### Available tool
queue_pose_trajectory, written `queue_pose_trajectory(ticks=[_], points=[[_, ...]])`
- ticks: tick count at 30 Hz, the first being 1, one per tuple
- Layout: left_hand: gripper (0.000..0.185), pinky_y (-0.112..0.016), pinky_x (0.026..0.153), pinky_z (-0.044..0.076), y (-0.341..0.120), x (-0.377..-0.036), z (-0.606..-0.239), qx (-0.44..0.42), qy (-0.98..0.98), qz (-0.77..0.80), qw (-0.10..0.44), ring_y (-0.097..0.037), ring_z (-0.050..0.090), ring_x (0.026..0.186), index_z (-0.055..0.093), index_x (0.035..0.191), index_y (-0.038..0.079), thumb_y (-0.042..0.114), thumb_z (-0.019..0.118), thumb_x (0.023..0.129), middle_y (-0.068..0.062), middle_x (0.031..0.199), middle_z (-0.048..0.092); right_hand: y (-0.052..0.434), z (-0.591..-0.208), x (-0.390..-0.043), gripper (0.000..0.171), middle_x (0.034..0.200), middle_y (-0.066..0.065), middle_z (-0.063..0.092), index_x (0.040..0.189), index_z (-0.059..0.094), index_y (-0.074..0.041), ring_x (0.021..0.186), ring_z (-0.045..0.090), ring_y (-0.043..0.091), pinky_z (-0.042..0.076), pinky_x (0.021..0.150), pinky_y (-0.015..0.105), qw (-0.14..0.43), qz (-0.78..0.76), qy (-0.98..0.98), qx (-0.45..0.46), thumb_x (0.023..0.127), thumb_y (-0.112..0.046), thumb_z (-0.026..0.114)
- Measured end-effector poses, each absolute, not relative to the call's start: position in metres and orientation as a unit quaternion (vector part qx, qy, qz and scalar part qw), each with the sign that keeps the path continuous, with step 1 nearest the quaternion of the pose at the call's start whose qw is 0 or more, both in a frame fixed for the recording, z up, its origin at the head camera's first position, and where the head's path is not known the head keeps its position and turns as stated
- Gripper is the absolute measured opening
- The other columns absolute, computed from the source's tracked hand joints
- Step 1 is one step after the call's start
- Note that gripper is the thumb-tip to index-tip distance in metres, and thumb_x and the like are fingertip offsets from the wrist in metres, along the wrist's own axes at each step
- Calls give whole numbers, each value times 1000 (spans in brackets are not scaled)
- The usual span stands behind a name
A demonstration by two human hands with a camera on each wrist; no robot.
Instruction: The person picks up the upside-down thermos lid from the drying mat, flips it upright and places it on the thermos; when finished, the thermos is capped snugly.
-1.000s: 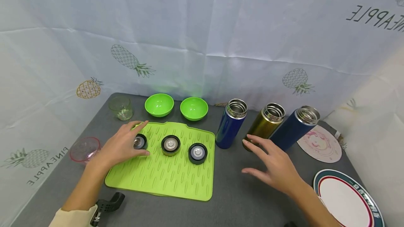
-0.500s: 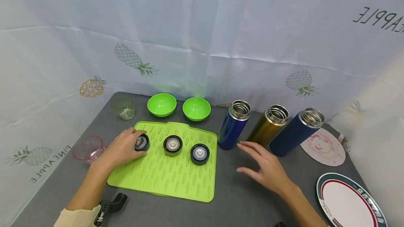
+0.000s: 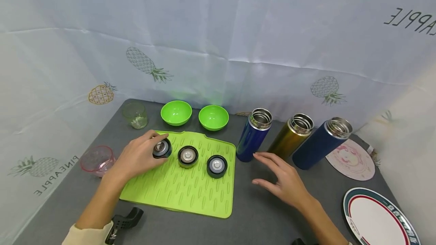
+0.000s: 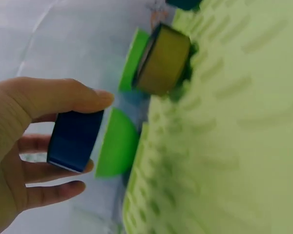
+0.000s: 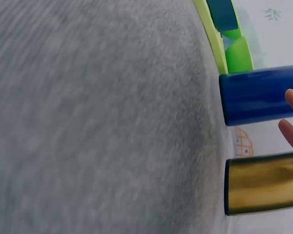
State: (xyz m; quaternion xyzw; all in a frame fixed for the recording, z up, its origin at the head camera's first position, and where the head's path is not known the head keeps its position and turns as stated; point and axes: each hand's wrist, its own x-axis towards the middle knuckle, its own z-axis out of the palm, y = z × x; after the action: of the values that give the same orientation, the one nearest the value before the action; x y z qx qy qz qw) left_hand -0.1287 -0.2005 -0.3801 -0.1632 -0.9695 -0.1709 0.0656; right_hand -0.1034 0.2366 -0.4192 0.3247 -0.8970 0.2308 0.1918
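My left hand (image 3: pixel 141 154) pinches a dark blue bottle lid (image 4: pixel 75 139) between thumb and fingers; in the left wrist view it is lifted off the green mat (image 3: pixel 190 199). On that mat lie a gold-sided lid (image 3: pixel 187 156) and another dark lid (image 3: pixel 217 166), inner sides up. My right hand (image 3: pixel 284 180) is held with fingers spread and nothing in its grasp, in front of three lidless bottles. These are a shiny blue bottle (image 3: pixel 250 139), a gold bottle (image 3: pixel 287 139) and a matte navy bottle (image 3: pixel 318 146), all upright.
Two green bowls (image 3: pixel 176 113) stand behind the mat. A clear glass (image 3: pixel 135 115) and a pink-rimmed glass (image 3: pixel 97 160) are at the left. A pink round mat (image 3: pixel 352 160) and a white plate (image 3: pixel 378 216) lie at the right. A printed curtain (image 3: pixel 218 29) hangs behind the table.
My left hand has closed around the leftmost lid and raised it, moving slightly right. My right hand has shifted a little left, its fingers still spread.
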Motion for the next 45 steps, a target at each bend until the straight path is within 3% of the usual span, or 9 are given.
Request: queue_pose_trajectory(ticks=[6,14,23,28,34,38,42,45], points=[[71,-37,68,52,-166,-128,-368,-201,-957,-186,91,-19,65,87,62,142,17,31,87,77,-4,124,64,232,-418,-104,75,137,-5,63,142,61,-21,121,65,13,40,106,8,193,249,-892,325,75,-37,90],[73,-38,83,57,-130,-131,-367,-261,-926,-252,104,-17,68,102,62,141,17,27,90,74,0,127,65,222,-415,-106,73,138,-5,63,141,62,-18,123,64,14,39,108,7,189,265,-890,320,75,-35,90],[76,-41,92,58,-107,-134,-370,-275,-892,-351,74,-22,67,114,58,137,12,18,93,70,-5,128,68,205,-412,-113,70,138,-1,62,143,59,-21,112,68,10,59,88,35,156,320,-878,319,80,-28,87],[69,-42,92,57,-99,-134,-371,-260,-884,-386,48,-20,68,110,57,128,15,17,94,69,-2,125,68,194,-412,-116,67,137,6,63,144,57,-21,114,69,15,61,88,35,122,386,-857,318,83,-20,85],[53,-36,87,55,-87,-136,-373,-271,-867,-416,27,-19,67,114,53,107,16,16,92,72,0,136,68,183,-412,-119,59,138,12,61,145,56,-13,113,72,25,62,89,37,75,464,-828,307,90,-11,77],[48,-42,90,56,-79,-137,-376,-280,-858,-430,8,-23,67,118,52,102,15,15,91,74,-2,140,66,177,-412,-121,54,140,13,60,147,54,-10,114,72,30,62,91,39,44,511,-803,305,96,-6,70],[48,-46,93,57,-74,-135,-379,-282,-860,-424,3,-25,67,119,53,103,15,17,92,74,-4,138,66,173,-415,-121,50,141,15,59,146,54,-12,115,72,26,62,91,35,29,538,-785,305,98,-3,64],[49,-46,89,58,-72,-134,-382,-283,-866,-413,15,-22,66,112,55,105,15,18,93,73,-4,128,66,171,-417,-122,46,141,16,59,143,58,-9,114,72,20,61,91,30,31,549,-778,304,98,-1,63]])
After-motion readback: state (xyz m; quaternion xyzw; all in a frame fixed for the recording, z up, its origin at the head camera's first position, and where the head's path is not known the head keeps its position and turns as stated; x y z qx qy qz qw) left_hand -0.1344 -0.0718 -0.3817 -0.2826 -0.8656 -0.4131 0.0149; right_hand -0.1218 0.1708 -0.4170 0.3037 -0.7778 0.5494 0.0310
